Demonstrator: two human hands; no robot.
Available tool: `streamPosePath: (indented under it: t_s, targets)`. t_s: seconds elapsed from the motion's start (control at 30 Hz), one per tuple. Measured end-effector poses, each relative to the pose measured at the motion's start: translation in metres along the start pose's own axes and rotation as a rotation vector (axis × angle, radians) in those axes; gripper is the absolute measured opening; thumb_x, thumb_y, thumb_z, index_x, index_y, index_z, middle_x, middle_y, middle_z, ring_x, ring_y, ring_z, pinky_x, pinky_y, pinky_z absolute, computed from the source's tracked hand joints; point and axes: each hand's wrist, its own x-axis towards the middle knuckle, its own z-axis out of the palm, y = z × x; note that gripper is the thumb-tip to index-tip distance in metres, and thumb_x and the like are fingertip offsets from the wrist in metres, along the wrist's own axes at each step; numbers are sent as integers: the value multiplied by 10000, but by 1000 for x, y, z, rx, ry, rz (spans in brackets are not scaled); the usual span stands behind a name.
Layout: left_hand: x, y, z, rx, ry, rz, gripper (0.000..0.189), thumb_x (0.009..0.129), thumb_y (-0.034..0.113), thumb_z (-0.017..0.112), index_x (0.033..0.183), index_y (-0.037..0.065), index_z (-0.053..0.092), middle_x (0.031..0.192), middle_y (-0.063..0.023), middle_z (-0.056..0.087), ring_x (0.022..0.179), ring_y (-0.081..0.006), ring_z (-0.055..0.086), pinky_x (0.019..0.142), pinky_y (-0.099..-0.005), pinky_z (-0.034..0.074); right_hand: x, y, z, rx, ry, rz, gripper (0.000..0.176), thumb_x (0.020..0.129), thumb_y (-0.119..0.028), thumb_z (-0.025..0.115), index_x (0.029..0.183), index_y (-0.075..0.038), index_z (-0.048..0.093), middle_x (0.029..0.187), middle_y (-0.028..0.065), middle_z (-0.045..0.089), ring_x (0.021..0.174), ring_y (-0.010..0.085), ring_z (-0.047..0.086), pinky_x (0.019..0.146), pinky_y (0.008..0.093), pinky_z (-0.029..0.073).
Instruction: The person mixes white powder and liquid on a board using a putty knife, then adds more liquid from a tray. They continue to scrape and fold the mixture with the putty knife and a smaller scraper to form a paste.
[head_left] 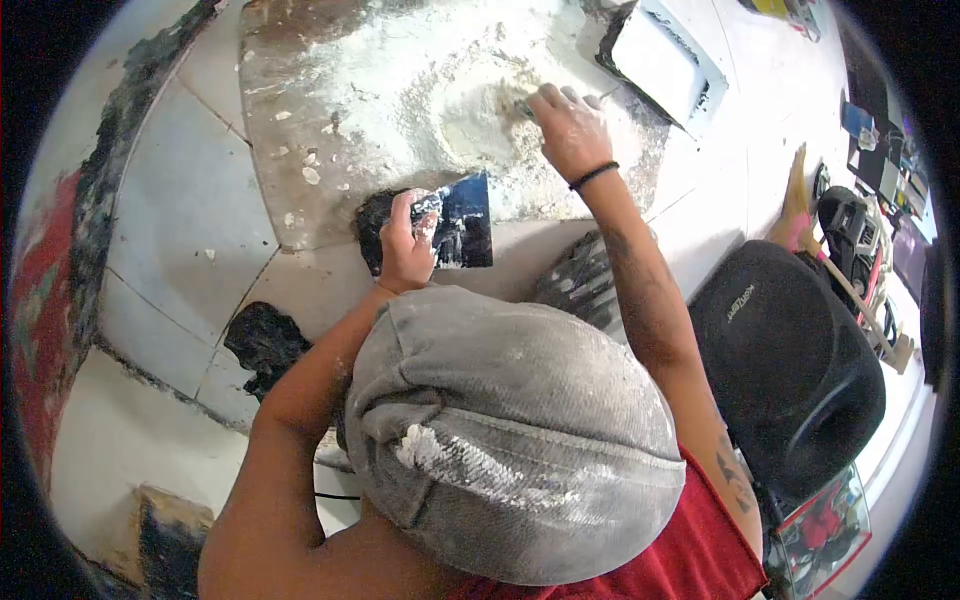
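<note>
A pale tiled floor (170,190) is seen from above, and on it a flat grey board (330,120) is laid, dusted and smeared with white. To the right, well apart from the board, a black speaker (790,370) is set on the floor. A grey cap (510,430), streaked with white, is seen at the bottom of the view, between the two outstretched arms. A white tray (665,65) is placed just beside the board's far right corner. A heap of white plaster (480,110) is piled on the board's right half. A wide dark blade (465,220) is held flat at the board's near edge — it is gripped at its left side by the left hand (405,245), whose fingers are curled tight over it. The right hand (570,130) is clenched on a small tool (524,108), mostly hidden by the fingers, which is pressed into the heap. A black wristband (594,176) is worn on the right wrist.
</note>
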Motion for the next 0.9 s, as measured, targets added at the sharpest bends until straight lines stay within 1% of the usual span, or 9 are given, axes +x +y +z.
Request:
streamPosePath:
  t_s: [0.13, 0.2, 0.3, 0.4, 0.57, 0.67, 0.77, 0.87, 0.9]
  targets:
    - [-1, 3, 1, 63, 24, 2, 275, 854, 83, 531, 1107, -11, 478, 911, -221, 593, 814, -399, 588, 702, -393, 462, 7, 15, -24, 107, -11, 53, 331, 701, 47, 512, 971, -123, 601, 1037, 43, 592, 1001, 265, 559, 850, 443, 427]
    - [-1, 7, 1, 5, 5, -22, 279, 844, 63, 530, 1107, -15, 478, 910, -218, 597, 817, -407, 588, 703, -404, 460, 13, 14, -27, -41, 25, 57, 350, 703, 49, 506, 997, -119, 595, 1063, 39, 587, 1026, 265, 551, 861, 440, 432]
    - [-1, 0, 1, 16, 10, -10, 282, 843, 56, 527, 1111, -19, 477, 921, -227, 594, 825, -413, 585, 714, -411, 460, 3, 9, 1, -41, 102, -18, 384, 686, 56, 515, 1010, -129, 605, 1047, 34, 594, 1041, 258, 550, 855, 446, 441]
    - [-1, 6, -1, -26, 7, -30, 283, 847, 61, 522, 1115, -19, 478, 935, -236, 589, 832, -418, 581, 730, -413, 459, 9, 15, -35, 14, -75, 10, 365, 692, 65, 498, 975, -128, 625, 1000, 30, 609, 1000, 259, 566, 849, 445, 443]
    - [3, 13, -1, 3, 11, 11, 252, 848, 60, 516, 1090, -5, 487, 893, -215, 591, 827, -404, 589, 725, -393, 463, 8, 21, 13, -18, 214, -10, 324, 710, 51, 486, 947, -125, 620, 990, 51, 599, 952, 275, 572, 810, 406, 460]
    - [2, 8, 1, 42, 61, 12, 244, 847, 58, 516, 1081, -7, 488, 881, -202, 590, 810, -384, 591, 731, -386, 462, 6, 19, -19, 66, -67, 1, 342, 696, 53, 500, 961, -130, 617, 996, 37, 598, 968, 266, 572, 839, 393, 456]
    - [0, 9, -1, -24, 0, 0, 232, 845, 41, 505, 1071, -9, 490, 926, -193, 583, 843, -366, 593, 740, -378, 461, 12, 20, -28, 53, 12, 43, 342, 687, 57, 510, 959, -127, 608, 972, 34, 600, 973, 277, 567, 812, 413, 459]
    - [1, 3, 2, 20, 35, 70, 239, 845, 34, 496, 1079, -11, 491, 953, -197, 575, 864, -369, 589, 741, -375, 460, 4, 12, 25, 5, 297, 40, 322, 696, 61, 501, 931, -125, 620, 968, 40, 606, 962, 265, 575, 798, 422, 461]
    - [0, 4, 1, 8, 25, 42, 243, 850, 41, 496, 1087, -11, 490, 939, -200, 581, 848, -373, 593, 735, -377, 462, 1, 3, 5, -20, 157, 31, 300, 704, 65, 495, 901, -118, 629, 974, 47, 610, 939, 255, 583, 788, 422, 463]
